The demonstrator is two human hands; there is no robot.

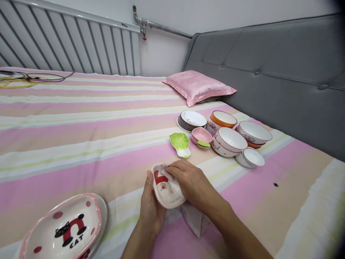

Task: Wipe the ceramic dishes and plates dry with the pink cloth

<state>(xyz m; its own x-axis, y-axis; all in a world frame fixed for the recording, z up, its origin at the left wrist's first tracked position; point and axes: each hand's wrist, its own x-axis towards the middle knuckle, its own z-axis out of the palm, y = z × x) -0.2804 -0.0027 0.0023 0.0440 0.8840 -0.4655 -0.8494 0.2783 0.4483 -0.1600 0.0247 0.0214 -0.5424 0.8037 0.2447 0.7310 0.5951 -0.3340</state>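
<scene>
A small white oval dish [167, 194] with a red-hatted bear printed inside is tilted up above the striped bedsheet. My left hand [151, 205] grips it from the left and below, thumb along its rim. Pinched in my right hand [187, 178] is a pale cloth [195, 217], pressed against the dish's inner upper side; its loose end hangs down below the dish. Just beyond lies a green leaf-shaped dish [180, 143]. Beside that are stacked pink dishes [202, 135] with a green handle.
Stacked plates [192, 119], bowls [230, 140] and small saucers [252, 157] stand near the grey headboard [258, 54]. A cat-print dish [64, 230] rests on another plate at lower left. Farther back are a pink pillow [198, 86] and coiled cables [29, 79].
</scene>
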